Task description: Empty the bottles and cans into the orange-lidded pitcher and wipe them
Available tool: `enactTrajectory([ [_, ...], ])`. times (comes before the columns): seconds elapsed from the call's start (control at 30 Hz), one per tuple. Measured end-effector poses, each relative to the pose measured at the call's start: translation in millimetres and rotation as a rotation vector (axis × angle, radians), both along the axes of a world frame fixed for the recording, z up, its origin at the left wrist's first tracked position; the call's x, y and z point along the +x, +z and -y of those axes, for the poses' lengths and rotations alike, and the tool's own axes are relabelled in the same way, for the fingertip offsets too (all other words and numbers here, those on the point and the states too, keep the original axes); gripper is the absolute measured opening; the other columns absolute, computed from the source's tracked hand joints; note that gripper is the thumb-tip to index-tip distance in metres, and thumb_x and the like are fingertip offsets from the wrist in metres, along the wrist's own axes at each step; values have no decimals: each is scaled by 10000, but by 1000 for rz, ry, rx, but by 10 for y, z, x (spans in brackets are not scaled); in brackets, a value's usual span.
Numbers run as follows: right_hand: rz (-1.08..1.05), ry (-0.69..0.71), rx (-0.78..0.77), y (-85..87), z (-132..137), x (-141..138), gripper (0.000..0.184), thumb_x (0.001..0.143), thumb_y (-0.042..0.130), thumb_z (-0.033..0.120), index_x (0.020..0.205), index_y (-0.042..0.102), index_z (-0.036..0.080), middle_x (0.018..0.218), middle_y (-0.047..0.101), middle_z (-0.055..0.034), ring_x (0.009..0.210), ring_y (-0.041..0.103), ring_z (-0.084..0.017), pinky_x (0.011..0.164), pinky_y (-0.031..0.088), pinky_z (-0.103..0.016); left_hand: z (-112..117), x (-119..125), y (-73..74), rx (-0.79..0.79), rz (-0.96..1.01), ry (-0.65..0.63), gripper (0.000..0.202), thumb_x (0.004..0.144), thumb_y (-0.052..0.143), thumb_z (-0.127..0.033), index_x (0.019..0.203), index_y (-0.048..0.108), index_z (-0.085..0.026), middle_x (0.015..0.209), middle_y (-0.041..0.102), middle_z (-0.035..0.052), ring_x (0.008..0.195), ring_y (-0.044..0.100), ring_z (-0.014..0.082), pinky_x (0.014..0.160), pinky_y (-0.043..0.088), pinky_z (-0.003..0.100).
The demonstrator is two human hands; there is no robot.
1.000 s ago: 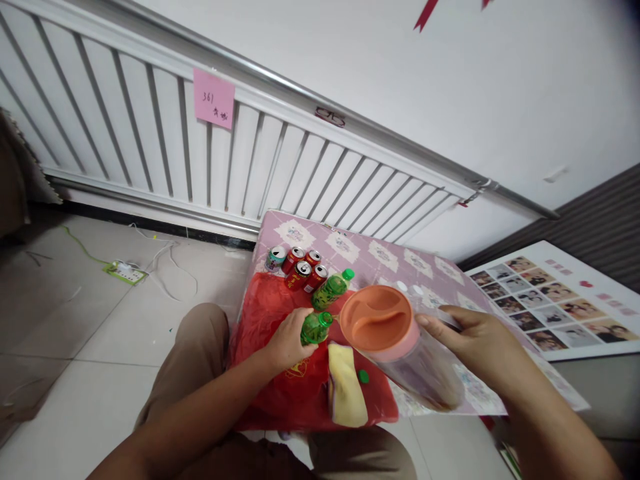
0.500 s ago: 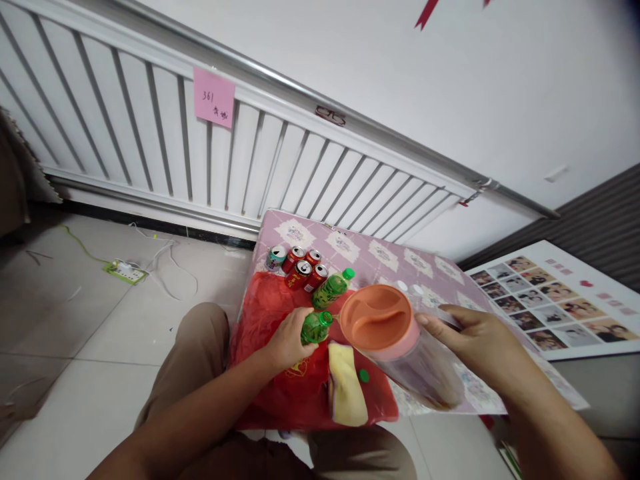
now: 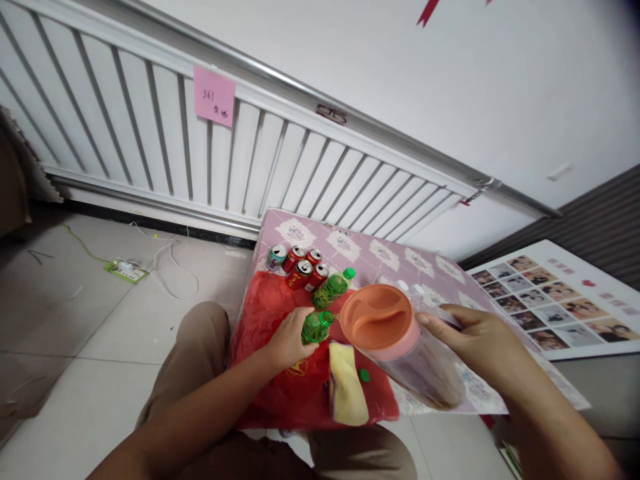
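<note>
My left hand (image 3: pixel 286 341) is closed around a small green bottle (image 3: pixel 315 327) that has no cap, holding it over a red plastic bag (image 3: pixel 270 393). My right hand (image 3: pixel 475 343) grips the handle of a clear pitcher (image 3: pixel 425 373) with an orange lid (image 3: pixel 376 317), tilted toward me. A loose green cap (image 3: pixel 365 375) lies on the red bag beside a yellow cloth (image 3: pixel 346 393). A second green bottle (image 3: pixel 332 289) with its cap on stands just behind.
Several drink cans (image 3: pixel 300 265) stand at the far left of the low table with a pink patterned cover (image 3: pixel 380 257). A white radiator (image 3: pixel 210 153) with a pink note (image 3: pixel 214 97) runs behind. A photo sheet (image 3: pixel 555 300) lies right; a power strip (image 3: pixel 125 271) is on the floor left.
</note>
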State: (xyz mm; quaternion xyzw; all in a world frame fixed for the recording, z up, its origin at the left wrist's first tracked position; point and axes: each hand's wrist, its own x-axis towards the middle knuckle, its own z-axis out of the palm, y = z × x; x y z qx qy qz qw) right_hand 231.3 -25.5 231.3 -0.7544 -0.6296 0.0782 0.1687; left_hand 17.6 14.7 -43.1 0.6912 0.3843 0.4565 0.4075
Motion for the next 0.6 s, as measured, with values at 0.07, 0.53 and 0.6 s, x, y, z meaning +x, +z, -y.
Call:
enactTrajectory([
  [0.07,-8,-6,-53,4,1,8,527,634,619,690,660,714,172,593,602,-17,612,554,-212,526,424,-273,-1,1,-9,4,6,1,771,667,765,-119,1354,431,-223,1303,545,114,1241,541,293,1098,426,486],
  [0.53,-4,-35,-82,16,0,-16,563,605,598,729,624,680,173,619,580,-23,631,504,-200,537,396,-273,-1,4,-21,19,-11,9,770,674,762,-131,1365,429,-204,1310,546,125,1253,540,295,1105,428,478],
  [0.6,-11,-33,-90,17,-1,-15,561,614,597,725,628,681,171,621,578,-23,634,502,-199,543,397,-273,-1,5,-23,13,-10,10,771,673,764,-132,1363,430,-211,1310,546,120,1254,540,294,1107,426,478],
])
